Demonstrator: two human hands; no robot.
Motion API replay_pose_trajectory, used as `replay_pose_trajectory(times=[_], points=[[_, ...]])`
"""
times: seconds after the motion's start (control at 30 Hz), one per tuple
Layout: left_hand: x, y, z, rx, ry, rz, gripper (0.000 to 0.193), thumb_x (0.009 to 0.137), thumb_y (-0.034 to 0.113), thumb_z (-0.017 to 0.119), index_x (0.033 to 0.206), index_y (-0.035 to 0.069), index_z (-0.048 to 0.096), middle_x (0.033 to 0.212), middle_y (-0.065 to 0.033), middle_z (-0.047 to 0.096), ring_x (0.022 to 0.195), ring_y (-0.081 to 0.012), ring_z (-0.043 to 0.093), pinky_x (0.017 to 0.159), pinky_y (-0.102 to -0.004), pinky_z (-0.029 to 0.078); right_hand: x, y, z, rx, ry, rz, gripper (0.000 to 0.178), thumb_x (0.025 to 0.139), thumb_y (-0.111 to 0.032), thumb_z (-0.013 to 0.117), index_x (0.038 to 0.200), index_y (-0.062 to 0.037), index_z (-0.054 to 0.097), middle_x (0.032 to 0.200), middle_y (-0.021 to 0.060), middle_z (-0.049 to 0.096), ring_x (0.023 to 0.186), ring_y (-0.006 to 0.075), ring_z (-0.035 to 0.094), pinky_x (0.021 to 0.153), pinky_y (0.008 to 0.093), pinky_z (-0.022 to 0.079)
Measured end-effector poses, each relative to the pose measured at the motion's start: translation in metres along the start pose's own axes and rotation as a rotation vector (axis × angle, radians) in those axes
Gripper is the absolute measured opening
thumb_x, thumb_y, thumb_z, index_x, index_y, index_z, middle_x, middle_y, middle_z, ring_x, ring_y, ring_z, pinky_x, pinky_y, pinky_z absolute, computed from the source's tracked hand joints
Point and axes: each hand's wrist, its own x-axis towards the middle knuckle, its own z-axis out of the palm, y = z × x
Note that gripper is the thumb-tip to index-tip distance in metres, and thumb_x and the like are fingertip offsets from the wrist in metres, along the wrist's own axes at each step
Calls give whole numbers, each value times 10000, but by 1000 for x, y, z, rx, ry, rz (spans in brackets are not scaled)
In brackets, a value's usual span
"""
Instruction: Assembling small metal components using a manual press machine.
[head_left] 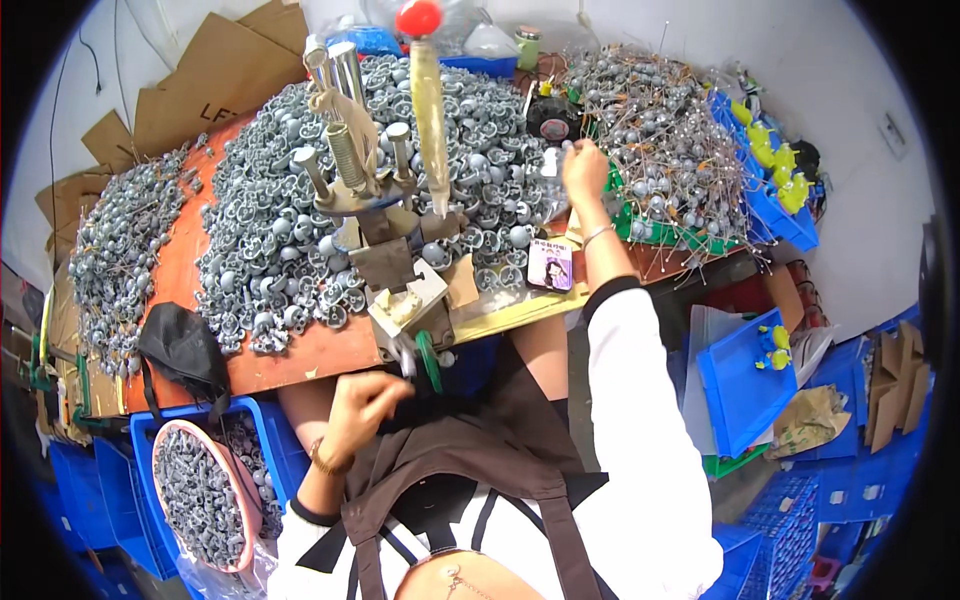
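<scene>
A hand-lever press with a red ball knob point(419, 17) stands at the table's front edge, its metal posts point(347, 160) rising above a small block point(408, 303). Below that edge, over my lap, my left hand point(365, 412) is closed with curled fingers; what it holds, if anything, does not show. My right hand point(586, 175) reaches across the table, fingers pinched together beside a small white object point(551, 162). Whatever is between those fingertips is too small to make out. Grey plastic half-shells point(270, 220) lie heaped around the press.
Right of my right hand, a green tray point(640, 228) bears thin-stemmed grey parts point(670, 130). A cartoon-printed tin point(550, 266) lies near the front edge. A black cloth point(183, 345) hangs at the table's left, above a pink basket point(250, 520) of grey parts. Blue trays point(745, 380) stand right.
</scene>
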Motion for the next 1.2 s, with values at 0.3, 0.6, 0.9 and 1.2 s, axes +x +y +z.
replay_pose_trajectory(times=[0.3, 0.6, 0.9, 1.2], points=[[-26, -82, -1, 181, 93, -133, 165, 879, 137, 631, 847, -11, 697, 589, -68, 615, 521, -90, 545, 495, -240, 417, 36, 67, 27, 159, 119, 217, 293, 818, -354, 616, 809, -75, 705, 790, 164, 675, 716, 334, 640, 653, 411, 469], [19, -68, -30, 629, 619, 196, 179, 784, 96, 695, 944, 30, 651, 938, -121, 642, 856, -293, 614, 754, -371, 491, -88, -23, -72, 680, -109, -22, 294, 884, -98, 589, 635, -5, 463, 597, -37, 410, 584, 59, 358, 524, 248, 318], [63, -83, -48, 1034, 562, 189, 326, 770, 189, 712, 1051, 70, 600, 1007, -114, 606, 873, -307, 602, 750, -376, 490, -64, -44, -104, 1087, -279, 116, 210, 936, -124, 529, 785, 12, 581, 952, 117, 664, 683, 112, 609, 570, 228, 483], [63, -70, -22, -410, 652, 167, 156, 905, 26, 563, 1027, 9, 658, 1229, -64, 512, 787, -93, 586, 670, -219, 502, -66, -76, -139, 1477, -217, 58, 184, 962, -128, 494, 904, 16, 593, 992, 173, 642, 802, 191, 639, 764, 328, 549]])
